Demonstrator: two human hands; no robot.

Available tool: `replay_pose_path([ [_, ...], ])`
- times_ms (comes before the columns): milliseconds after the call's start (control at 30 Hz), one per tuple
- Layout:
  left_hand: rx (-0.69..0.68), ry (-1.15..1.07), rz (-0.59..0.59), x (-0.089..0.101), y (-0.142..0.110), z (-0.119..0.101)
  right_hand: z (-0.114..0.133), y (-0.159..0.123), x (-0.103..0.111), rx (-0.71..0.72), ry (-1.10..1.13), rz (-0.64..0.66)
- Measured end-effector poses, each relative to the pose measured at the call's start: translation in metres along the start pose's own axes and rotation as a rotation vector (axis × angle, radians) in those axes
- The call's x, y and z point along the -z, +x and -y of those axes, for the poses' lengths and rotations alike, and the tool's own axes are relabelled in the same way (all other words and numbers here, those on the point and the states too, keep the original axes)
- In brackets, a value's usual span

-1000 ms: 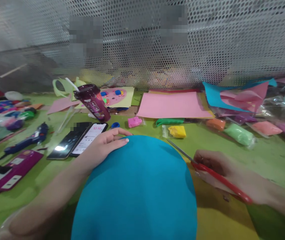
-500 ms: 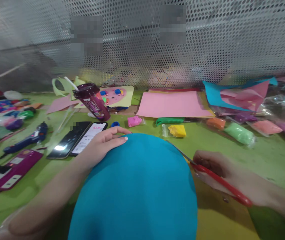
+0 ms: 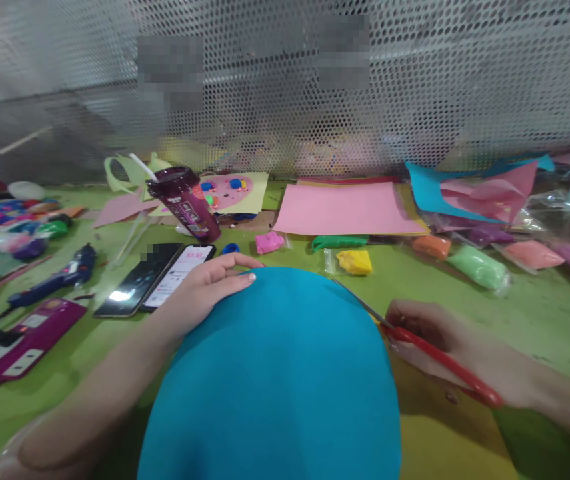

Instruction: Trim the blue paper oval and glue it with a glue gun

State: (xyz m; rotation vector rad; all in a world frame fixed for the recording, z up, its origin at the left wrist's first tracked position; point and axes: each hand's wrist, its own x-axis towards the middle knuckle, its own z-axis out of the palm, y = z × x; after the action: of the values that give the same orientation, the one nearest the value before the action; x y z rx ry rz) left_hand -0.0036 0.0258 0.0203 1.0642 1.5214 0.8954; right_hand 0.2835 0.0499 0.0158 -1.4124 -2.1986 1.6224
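A large rounded sheet of blue foam [image 3: 275,380] fills the lower middle of the view. My left hand [image 3: 205,290] grips its upper left edge, fingers curled over the top. My right hand [image 3: 445,340] is closed in the red handles of a pair of scissors [image 3: 415,343]. Their thin metal blades point up and left along the blue sheet's right edge. A yellow sheet [image 3: 445,433] lies under the blue one on the green table [image 3: 539,320].
Two phones [image 3: 159,277], a blue glue gun [image 3: 59,277] and a purple pack [image 3: 19,340] lie at left. A dark purple cup [image 3: 185,203] stands behind them. Pink paper [image 3: 347,208], bags of coloured clay [image 3: 475,267] and a perforated metal screen [image 3: 415,87] lie beyond.
The blue sheet has shifted slightly up and to the right, and the scissor blades now lie closer against its right edge. Both hands have stayed almost in place.
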Motion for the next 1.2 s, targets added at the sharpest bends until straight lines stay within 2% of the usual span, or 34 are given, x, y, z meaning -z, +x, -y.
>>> replay_pose_path([
  [233,0.003,-0.032,-0.001,0.000,0.000,0.000,0.001,-0.002,-0.003,-0.005,-0.022,-0.027],
  [367,0.013,-0.033,0.035,0.002,0.000,-0.001,-0.003,0.000,-0.001,0.009,-0.016,0.027],
  [533,0.014,-0.011,0.053,0.004,0.001,-0.001,-0.003,0.001,0.000,-0.006,0.008,0.035],
  [700,-0.002,-0.005,0.057,0.005,0.001,0.000,0.002,-0.002,-0.005,-0.007,0.019,-0.056],
  [1000,0.011,-0.001,0.043,0.002,-0.001,-0.002,0.007,-0.001,-0.001,-0.008,-0.010,0.001],
  [1200,0.004,0.011,0.038,0.002,-0.001,-0.002,0.003,-0.003,-0.006,0.023,-0.002,-0.084],
])
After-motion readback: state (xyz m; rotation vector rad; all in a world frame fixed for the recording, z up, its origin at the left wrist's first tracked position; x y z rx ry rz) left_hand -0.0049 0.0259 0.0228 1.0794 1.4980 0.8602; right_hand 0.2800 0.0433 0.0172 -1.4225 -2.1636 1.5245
